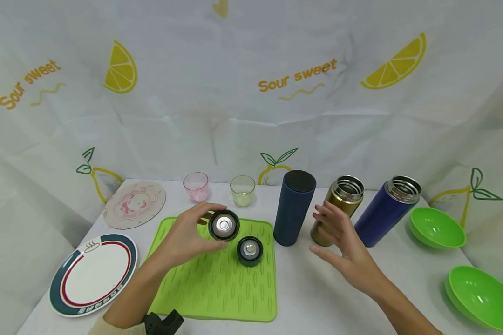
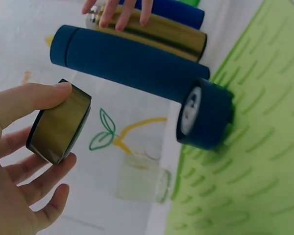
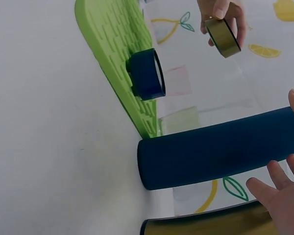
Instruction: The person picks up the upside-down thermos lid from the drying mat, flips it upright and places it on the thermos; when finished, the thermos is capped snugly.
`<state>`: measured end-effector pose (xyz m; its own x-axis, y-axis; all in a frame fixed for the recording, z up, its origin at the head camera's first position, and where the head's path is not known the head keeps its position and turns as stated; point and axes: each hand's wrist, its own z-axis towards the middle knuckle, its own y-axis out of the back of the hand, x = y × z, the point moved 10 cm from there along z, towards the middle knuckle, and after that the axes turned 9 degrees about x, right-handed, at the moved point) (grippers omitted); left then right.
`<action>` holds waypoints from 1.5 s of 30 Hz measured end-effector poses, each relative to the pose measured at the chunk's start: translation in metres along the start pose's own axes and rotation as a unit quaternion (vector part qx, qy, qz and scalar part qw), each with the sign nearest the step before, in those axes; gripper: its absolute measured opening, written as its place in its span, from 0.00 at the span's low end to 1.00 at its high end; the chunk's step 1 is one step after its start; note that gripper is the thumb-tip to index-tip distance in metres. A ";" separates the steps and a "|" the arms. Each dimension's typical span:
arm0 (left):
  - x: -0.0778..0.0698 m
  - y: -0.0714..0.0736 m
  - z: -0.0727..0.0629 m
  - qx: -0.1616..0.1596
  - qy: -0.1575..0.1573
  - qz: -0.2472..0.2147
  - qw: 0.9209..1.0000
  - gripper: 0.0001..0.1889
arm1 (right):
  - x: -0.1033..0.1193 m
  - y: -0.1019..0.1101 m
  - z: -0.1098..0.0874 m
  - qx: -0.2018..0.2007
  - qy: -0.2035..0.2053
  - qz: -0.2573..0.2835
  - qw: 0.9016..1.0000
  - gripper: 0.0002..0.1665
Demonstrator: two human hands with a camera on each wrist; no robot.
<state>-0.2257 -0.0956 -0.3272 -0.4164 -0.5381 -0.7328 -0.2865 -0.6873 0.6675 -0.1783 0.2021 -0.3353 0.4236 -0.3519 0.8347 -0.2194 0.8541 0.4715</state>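
My left hand (image 1: 184,237) pinches a gold lid (image 2: 61,122) between thumb and fingers, above the green mat (image 1: 214,293). The lid's dark rim and silver inner disc face up in the head view. A dark blue lid (image 1: 249,251) lies on the mat with its inner side up. My right hand (image 1: 343,246) is held with fingers spread and slightly bent, in front of a gold flask (image 1: 347,197) whose steel mouth is uncovered. Left of that hand a dark blue flask (image 1: 293,209) stands with its top covered. A blue flask (image 1: 383,216) with an uncovered mouth is on the right.
A pink glass (image 1: 196,188) and a green glass (image 1: 242,191) stand behind the mat. Two green bowls (image 1: 438,228) are at the right. On the left are a rimmed plate (image 1: 98,274) and a round patterned coaster (image 1: 135,204). A printed cloth (image 1: 218,93) hangs behind.
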 end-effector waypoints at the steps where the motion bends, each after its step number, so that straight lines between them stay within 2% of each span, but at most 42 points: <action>1: -0.006 0.001 0.002 -0.002 -0.010 0.000 1.000 0.38 | 0.004 0.002 0.000 -0.003 0.011 0.001 1.000 0.54; 5: -0.027 0.002 0.011 -0.005 -0.045 -0.004 0.999 0.38 | 0.016 0.007 0.002 -0.010 0.043 0.007 0.999 0.49; 11: -0.054 -0.009 0.023 0.006 -0.083 -0.009 0.996 0.38 | 0.020 0.004 0.006 -0.008 0.032 0.015 0.999 0.42; 18: -0.074 -0.023 0.033 0.017 -0.104 -0.013 0.994 0.37 | 0.029 -0.005 0.015 0.010 0.050 0.029 0.998 0.38; 25: -0.083 -0.039 0.041 0.034 -0.100 -0.033 0.994 0.36 | 0.034 -0.015 0.024 0.028 0.078 0.092 0.992 0.34; 32: -0.088 -0.054 0.043 0.046 -0.110 -0.031 0.992 0.36 | 0.033 -0.022 0.024 0.038 0.094 0.107 0.989 0.25; 41: -0.083 -0.064 0.041 0.067 -0.101 -0.035 0.992 0.36 | 0.021 -0.022 0.021 0.034 0.048 0.088 0.994 0.24; 45: -0.082 -0.063 0.040 0.074 -0.108 -0.056 0.990 0.28 | 0.021 -0.020 0.020 0.030 0.040 0.084 0.995 0.24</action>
<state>-0.2077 0.0110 -0.3041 -0.5444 -0.3345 -0.7692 -0.4587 -0.6490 0.6069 -0.1826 0.1696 -0.3215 0.4436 -0.1720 0.8795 -0.3446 0.8732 0.3446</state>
